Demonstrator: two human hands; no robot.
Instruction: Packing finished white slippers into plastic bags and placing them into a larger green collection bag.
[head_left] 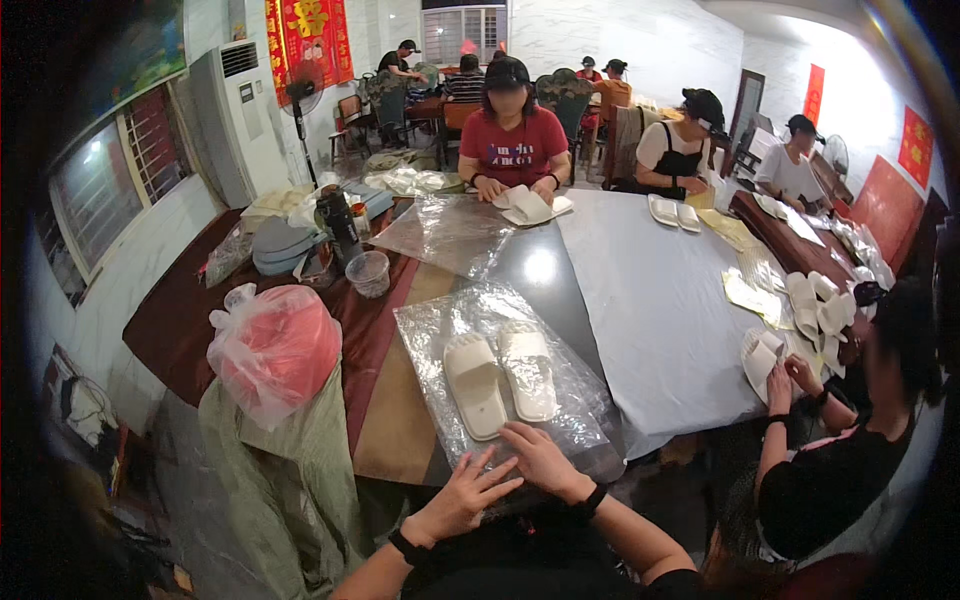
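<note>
A pair of cream slippers lies side by side on clear plastic in front of me, toes pointing away. The left slipper point(478, 398) has a plain strap and a bare sole. Plastic appears to cover at least part of the right slipper point(529, 380). Beneath them spreads the clear plastic sheet or bag point(585, 425), wrinkled and shiny. My left hand point(462, 500) is by the table's near edge, fingers spread and holding nothing. Just right of it, my right hand point(543, 462) reaches out with extended fingers, tips close to the left slipper's heel; whether they touch the plastic I cannot tell.
A pink bundle in a clear bag point(275, 350) sits at left on green cloth point(290, 480). Behind it are a clear tub point(368, 272) and dark bottle point(340, 225). Co-workers handle slippers across the table point(530, 205) and at right point(765, 360); more slippers point(815, 305) are piled there.
</note>
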